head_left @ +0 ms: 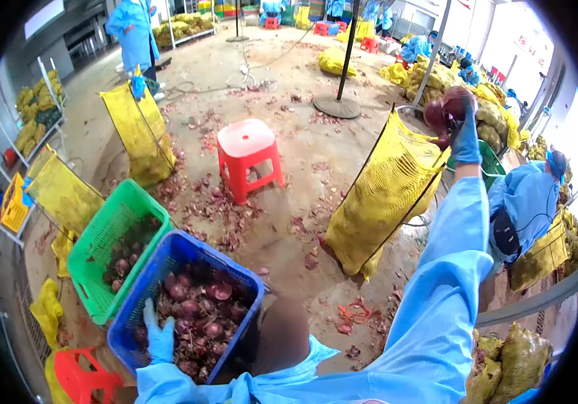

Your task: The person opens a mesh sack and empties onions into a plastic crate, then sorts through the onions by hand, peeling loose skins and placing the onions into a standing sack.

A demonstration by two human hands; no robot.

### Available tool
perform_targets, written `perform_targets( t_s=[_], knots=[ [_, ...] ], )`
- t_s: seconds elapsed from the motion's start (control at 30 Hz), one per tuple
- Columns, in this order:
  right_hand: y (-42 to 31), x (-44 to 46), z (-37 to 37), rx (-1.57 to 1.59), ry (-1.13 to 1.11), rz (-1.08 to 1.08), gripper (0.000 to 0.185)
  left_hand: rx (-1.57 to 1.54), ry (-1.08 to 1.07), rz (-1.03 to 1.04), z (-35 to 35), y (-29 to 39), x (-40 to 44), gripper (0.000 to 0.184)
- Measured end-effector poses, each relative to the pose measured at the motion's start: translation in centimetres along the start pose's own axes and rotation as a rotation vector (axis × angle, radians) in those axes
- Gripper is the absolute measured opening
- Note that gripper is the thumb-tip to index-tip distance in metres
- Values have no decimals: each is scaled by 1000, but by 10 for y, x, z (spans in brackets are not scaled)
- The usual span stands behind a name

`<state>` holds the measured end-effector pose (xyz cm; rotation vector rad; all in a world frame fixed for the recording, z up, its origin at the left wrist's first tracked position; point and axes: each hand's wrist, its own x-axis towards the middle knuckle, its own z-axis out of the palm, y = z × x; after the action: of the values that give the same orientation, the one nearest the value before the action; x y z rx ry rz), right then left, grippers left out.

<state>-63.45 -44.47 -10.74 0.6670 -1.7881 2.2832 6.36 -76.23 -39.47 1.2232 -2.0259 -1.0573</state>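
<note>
My left hand (159,334), in a blue glove, rests at the near left side of a blue crate (235,275) full of red onions (198,306). Its fingers are spread, and I see nothing held in them. Far out to the right, my right hand (466,138), gloved too, is closed on dark red onions (456,106). Those onions are above the upper right of a yellow mesh bag (384,195) that stands upright, its mouth held up by a frame. Part of the right hand's fingers is hidden behind the onions.
A green crate (87,242) with some onions touches the blue one. A red stool (248,145) stands mid-floor among scattered onion skins (218,215). Another yellow bag (142,138) hangs on a frame at left. A person in blue (528,202) sits at right; a pole base (337,106) stands behind.
</note>
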Motion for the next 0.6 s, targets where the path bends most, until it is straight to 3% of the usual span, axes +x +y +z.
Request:
perform_targets(
  t_s=[0.03,0.1,0.13,0.2,0.23,0.27,0.3,0.33,0.43,0.5,0.53,0.57,0.6],
  knots=[
    [28,30,-35,-407,-63,23,67,163,28,-132,-14,-14,-10,72],
    [47,32,-48,-837,28,40,64,204,17,-166,-25,-31,-28,70],
    [48,31,-51,-1065,102,-139,60,191,35,-215,-35,-46,-34,70],
    [10,-12,-2,-982,146,-321,54,236,135,-219,-49,-79,-42,68],
    [0,-20,15,-980,135,-375,50,217,125,-295,-50,-50,-42,67],
    [-1,-26,31,-846,45,-545,43,200,116,-371,-51,-20,-43,65],
    [-5,-42,62,-686,-56,-692,37,260,97,-263,-60,-40,-50,62],
    [-12,-69,91,-642,-123,-583,33,321,83,-155,-70,-64,-60,60],
    [-15,-194,195,-274,-556,-398,29,315,153,-282,-69,-61,-82,55],
    [23,-269,233,-370,-850,-359,31,258,186,-289,-62,-102,-104,54],
    [41,-312,250,-497,-1015,-219,33,229,157,-408,-54,-75,-105,55],
    [85,-350,267,-454,-1174,-265,34,173,143,-414,-49,-102,-118,56],
    [122,-392,281,-463,-1323,-143,34,146,111,-492,-44,-107,-128,57]
  ],
)
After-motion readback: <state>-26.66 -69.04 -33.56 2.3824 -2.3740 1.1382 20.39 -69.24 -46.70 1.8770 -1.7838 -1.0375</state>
